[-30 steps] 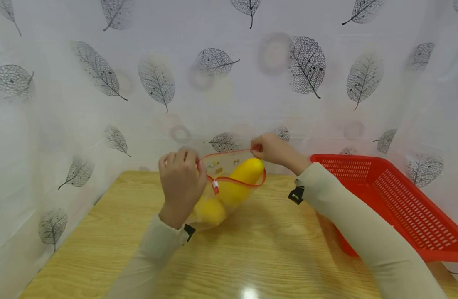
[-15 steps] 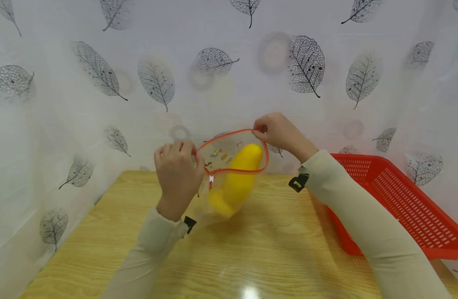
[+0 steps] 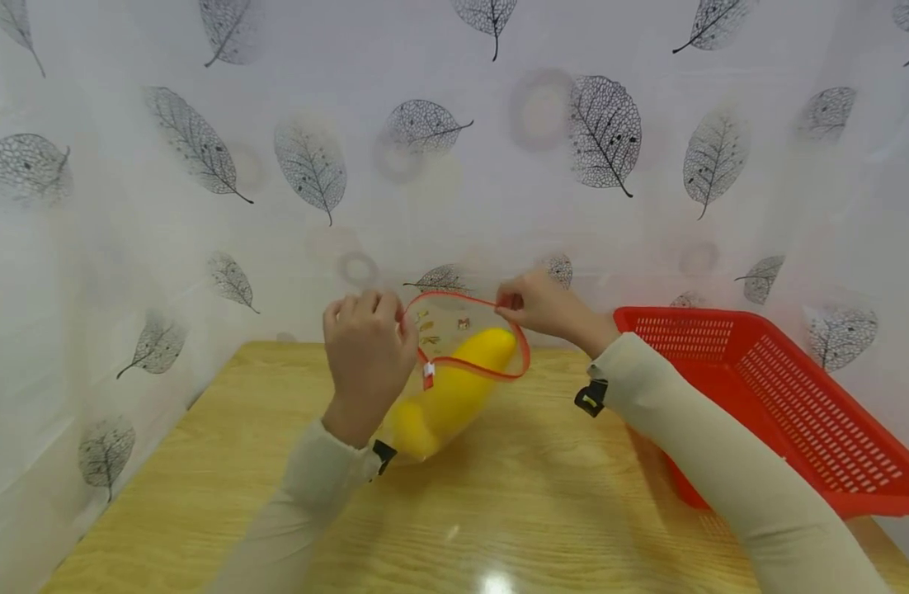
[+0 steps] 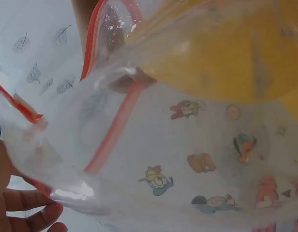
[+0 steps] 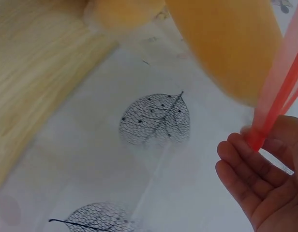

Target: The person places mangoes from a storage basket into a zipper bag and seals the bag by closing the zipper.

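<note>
A clear zip bag [image 3: 441,318] with a red zip edge and small cartoon prints hangs between both hands, its mouth spread in a loop. My left hand [image 3: 370,355] pinches the left end of the mouth, close to the red-and-white zip slider [image 3: 428,375]. At the opposite end, my right hand [image 3: 547,309] pinches the red edge between thumb and fingers, as the right wrist view shows. Inside the bag lies a long, rounded yellow object [image 3: 462,396], its upper end at the mouth. A smaller yellow bulge [image 3: 410,429] shows at the bag's bottom.
A red plastic basket [image 3: 751,371] with slotted walls stands on the right, partly behind the right sleeve. Under the bag is a wood-grain table [image 3: 529,511]. A pale curtain with leaf prints [image 3: 484,198] rises behind and at the left.
Both hands kept hold of the bag. The right hand rose, lifting and widening the mouth, then came down again. The yellow object tipped upright and now slants once more.
</note>
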`<state>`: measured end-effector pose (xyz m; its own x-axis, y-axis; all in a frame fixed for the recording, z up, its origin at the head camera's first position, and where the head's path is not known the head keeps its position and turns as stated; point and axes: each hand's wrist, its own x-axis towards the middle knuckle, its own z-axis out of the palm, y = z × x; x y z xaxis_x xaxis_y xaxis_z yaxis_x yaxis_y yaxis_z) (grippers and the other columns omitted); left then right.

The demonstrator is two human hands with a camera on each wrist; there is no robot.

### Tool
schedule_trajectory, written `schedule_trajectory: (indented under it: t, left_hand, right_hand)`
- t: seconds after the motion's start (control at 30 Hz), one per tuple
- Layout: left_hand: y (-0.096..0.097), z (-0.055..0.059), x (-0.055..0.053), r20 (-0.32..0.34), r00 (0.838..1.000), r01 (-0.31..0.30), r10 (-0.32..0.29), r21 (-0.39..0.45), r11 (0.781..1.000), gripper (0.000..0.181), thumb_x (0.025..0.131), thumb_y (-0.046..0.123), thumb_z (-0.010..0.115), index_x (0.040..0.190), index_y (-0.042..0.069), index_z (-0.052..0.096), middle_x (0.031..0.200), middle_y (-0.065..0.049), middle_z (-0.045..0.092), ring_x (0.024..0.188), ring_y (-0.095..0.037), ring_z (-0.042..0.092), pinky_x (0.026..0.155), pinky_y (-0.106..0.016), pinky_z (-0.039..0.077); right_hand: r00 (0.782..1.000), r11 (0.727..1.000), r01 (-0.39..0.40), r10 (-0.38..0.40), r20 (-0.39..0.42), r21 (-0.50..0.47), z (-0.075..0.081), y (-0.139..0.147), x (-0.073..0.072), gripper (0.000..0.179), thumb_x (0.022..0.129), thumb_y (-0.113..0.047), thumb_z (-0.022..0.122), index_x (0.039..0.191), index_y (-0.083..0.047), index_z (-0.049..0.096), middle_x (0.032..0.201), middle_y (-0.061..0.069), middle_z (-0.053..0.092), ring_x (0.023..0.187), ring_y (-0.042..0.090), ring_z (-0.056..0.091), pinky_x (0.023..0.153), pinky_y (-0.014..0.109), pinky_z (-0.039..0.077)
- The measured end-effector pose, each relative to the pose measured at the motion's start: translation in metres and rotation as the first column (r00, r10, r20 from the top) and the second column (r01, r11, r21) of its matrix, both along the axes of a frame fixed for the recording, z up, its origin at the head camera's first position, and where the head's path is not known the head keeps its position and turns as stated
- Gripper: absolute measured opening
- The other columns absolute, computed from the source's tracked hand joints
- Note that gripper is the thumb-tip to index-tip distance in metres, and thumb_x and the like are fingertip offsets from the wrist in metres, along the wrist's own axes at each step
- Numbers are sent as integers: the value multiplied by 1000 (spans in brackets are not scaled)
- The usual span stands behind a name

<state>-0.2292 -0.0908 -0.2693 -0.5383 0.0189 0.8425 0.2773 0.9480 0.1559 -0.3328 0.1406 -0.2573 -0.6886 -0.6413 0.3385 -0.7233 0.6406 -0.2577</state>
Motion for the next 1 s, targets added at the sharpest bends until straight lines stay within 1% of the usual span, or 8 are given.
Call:
schedule_trajectory:
  t: [0.17, 0.33, 0.4, 0.47, 0.6, 0.7, 0.83, 1.0]
  left_hand:
    - [6, -12, 7, -13, 1000, 11, -11, -28, 1000, 13, 81, 14, 61, 71, 7, 57, 78, -11, 63, 78, -33, 59, 84, -48, 46]
    - [11, -22, 13, -13, 1000, 24, -24, -45, 999, 12, 79, 15, 63, 71, 7, 57, 76, -10, 64, 76, -32, 58, 84, -47, 46]
    - [13, -25, 14, -11, 1000, 27, -27, -50, 998, 12, 79, 16, 63, 72, 6, 59, 76, -10, 64, 76, -31, 58, 84, -46, 46]
    - [14, -27, 16, -16, 999, 29, -30, -52, 998, 12, 79, 16, 64, 74, 5, 61, 77, -11, 65, 76, -31, 58, 84, -46, 45]
    - [17, -28, 18, -26, 999, 26, -27, -56, 998, 12, 78, 15, 65, 75, 5, 61, 77, -10, 64, 77, -31, 58, 85, -46, 46]
    - [18, -29, 19, -28, 999, 25, -26, -59, 998, 12, 77, 15, 66, 73, 6, 59, 76, -10, 63, 77, -30, 58, 85, -45, 46]
    - [19, -31, 20, -31, 999, 30, -31, -58, 998, 12, 77, 14, 65, 72, 6, 58, 76, -10, 62, 78, -30, 57, 85, -45, 45]
    - [20, -29, 19, -43, 998, 37, -39, -58, 998, 12, 76, 14, 66, 72, 6, 58, 76, -9, 62, 77, -30, 57, 85, -45, 45]
  right_hand:
    - [998, 1000, 19, -20, 58, 20, -14, 3, 6, 6, 85, -10, 64, 83, -7, 69, 76, 5, 67, 66, 13, 56, 65, 28, 52]
    - [996, 998, -28, 22, 87, 65, -25, 8, 14, 10, 84, -11, 63, 89, -4, 68, 81, 6, 67, 70, 14, 57, 68, 28, 52]
    - [994, 994, -51, 41, 100, 99, -29, 10, 18, 19, 84, -18, 64, 96, -3, 67, 86, 7, 67, 74, 16, 57, 71, 30, 51]
    - [993, 988, -58, 43, 110, 140, -34, 12, 21, 34, 83, -30, 67, 104, -4, 65, 93, 7, 66, 81, 18, 58, 76, 33, 52]
    - [991, 975, -60, 33, 130, 212, -41, 13, 28, 69, 71, -49, 75, 121, -3, 57, 112, 10, 61, 95, 22, 58, 85, 39, 51]
    - [989, 969, -67, 34, 141, 237, -44, 13, 32, 79, 66, -47, 80, 126, -2, 54, 119, 13, 56, 101, 25, 56, 89, 41, 51]
    - [989, 964, -76, 39, 144, 255, -48, 12, 34, 81, 63, -39, 84, 128, -3, 52, 119, 13, 52, 100, 24, 54, 90, 40, 50]
    - [994, 958, -75, 50, 97, 277, -54, 10, 35, 82, 62, -38, 85, 129, -4, 51, 113, 12, 47, 90, 20, 52, 82, 34, 51]
